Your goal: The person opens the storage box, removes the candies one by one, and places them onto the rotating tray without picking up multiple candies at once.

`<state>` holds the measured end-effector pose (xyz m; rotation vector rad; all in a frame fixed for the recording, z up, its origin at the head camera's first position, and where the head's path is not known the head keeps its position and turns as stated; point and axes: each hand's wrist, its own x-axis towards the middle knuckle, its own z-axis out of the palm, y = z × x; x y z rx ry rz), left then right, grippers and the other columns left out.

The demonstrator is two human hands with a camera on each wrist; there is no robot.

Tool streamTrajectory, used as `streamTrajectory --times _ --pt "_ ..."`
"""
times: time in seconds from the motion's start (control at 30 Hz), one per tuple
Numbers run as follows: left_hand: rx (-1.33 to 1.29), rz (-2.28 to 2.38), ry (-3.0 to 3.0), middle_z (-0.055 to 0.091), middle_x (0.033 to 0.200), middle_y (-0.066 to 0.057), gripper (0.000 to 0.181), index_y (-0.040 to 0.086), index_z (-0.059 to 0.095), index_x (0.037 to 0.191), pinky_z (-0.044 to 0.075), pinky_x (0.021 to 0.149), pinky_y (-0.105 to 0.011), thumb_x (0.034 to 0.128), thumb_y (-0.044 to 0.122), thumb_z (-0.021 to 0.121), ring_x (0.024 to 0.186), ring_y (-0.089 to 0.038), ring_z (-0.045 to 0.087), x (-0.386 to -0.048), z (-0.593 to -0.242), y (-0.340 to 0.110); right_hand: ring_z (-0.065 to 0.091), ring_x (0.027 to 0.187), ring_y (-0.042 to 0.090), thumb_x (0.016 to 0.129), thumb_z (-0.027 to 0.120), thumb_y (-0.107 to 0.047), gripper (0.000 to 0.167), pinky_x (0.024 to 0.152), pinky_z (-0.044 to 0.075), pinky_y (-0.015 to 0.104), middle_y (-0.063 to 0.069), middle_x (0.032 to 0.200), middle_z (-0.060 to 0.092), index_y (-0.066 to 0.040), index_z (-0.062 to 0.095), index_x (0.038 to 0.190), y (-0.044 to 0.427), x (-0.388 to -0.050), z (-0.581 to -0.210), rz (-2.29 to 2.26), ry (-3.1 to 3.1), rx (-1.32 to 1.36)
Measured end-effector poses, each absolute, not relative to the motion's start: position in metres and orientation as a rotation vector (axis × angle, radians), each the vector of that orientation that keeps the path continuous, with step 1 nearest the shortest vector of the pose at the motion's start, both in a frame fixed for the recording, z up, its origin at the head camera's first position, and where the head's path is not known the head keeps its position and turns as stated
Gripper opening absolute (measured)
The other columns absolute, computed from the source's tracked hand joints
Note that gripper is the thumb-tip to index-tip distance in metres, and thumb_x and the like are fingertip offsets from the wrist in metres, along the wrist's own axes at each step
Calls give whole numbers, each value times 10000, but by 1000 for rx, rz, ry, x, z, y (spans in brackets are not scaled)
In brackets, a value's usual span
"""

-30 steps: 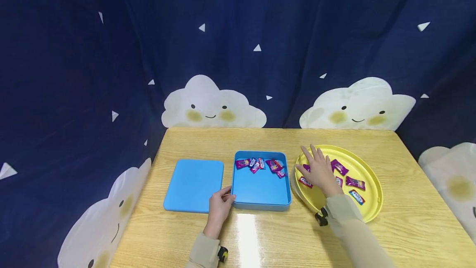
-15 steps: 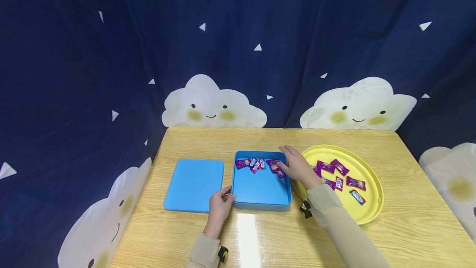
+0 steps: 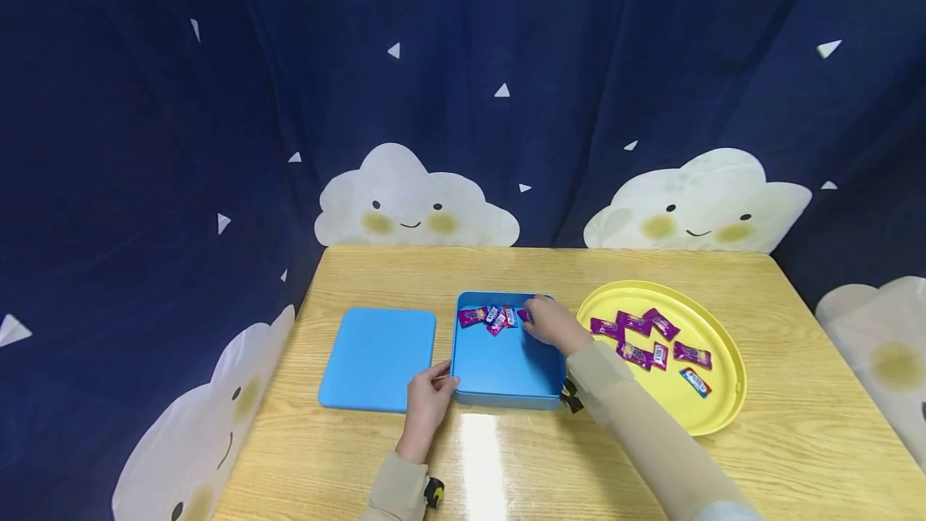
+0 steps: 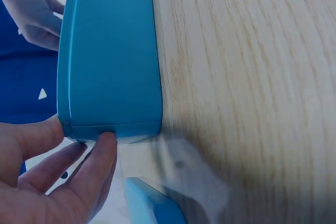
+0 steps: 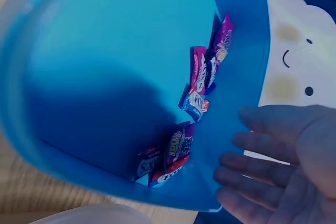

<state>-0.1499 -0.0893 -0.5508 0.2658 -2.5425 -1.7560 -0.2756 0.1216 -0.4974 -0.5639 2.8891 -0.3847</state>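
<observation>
My left hand grips the near left corner of a blue open box. In the left wrist view its thumb lies at the rim and its fingertips press the side wall. My right hand is over the box's far right part, covering candies from the head camera. In the right wrist view its fingers are loosely bent with nothing visible between them. Several wrapped candies lie along the far wall. In the right wrist view, a purple candy and a red-and-white one lie near the right corner.
A yellow round tray with several purple, pink and blue candies stands right of the box. A flat blue lid lies to its left on the wooden table. A dark cloud-print curtain hangs behind.
My right hand has moved left from the yellow tray into the box. A pink candy near the tray's left edge is no longer seen there. The left hand has kept its place.
</observation>
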Motion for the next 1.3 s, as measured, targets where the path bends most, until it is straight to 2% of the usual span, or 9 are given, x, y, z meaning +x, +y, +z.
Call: streamTrajectory --times 0.1,0.33,0.67,0.8,0.97,1.07,1.3 --pt "252 -1754 -2539 625 1075 -223 345 -78 582 1171 543 688 -283 844 21 630 885 -272 644 -150 -551 -89 500 695 207 865 631 -136 213 634 469 317 92 783 567 38 639 988 118 -282 -500 -376 2837 -474" --pt "251 -1756 -2547 619 1086 -229 347 -76 576 1179 544 693 -293 850 22 624 894 -280 641 -149 -550 -90 496 669 204 889 593 -116 146 598 452 303 77 728 523 22 626 923 114 -292 -510 -356 2770 -377" --pt "261 -1752 -2547 618 1096 -221 348 -70 580 1179 544 681 -291 847 23 627 890 -276 638 -149 -549 -90 506 739 237 886 552 -53 133 689 489 355 150 863 586 43 622 945 112 -299 -521 -268 2780 -358" --pt "279 -1763 -2551 615 1109 -213 354 -54 578 1192 542 674 -281 853 35 625 896 -269 632 -150 -549 -90 530 804 252 859 574 -36 134 763 487 389 182 933 609 46 626 951 111 -301 -525 -278 2791 -369" --pt "286 -1768 -2554 615 1108 -215 350 -46 583 1189 541 673 -290 852 37 625 895 -271 632 -149 -548 -90 552 861 263 836 637 -76 201 793 486 402 199 983 611 57 624 987 110 -303 -531 -299 2780 -356" --pt "288 -1773 -2550 614 1109 -213 354 -46 580 1194 543 677 -293 852 33 624 901 -273 632 -149 -549 -91 560 866 254 821 678 -113 264 795 491 395 190 999 613 53 616 1016 108 -306 -536 -316 2772 -326" --pt "282 -1768 -2554 615 1100 -218 353 -50 582 1188 541 680 -284 848 34 630 904 -276 631 -149 -550 -91 512 750 231 818 621 -26 194 675 471 361 157 931 605 33 613 1002 105 -309 -537 -323 2735 -271"
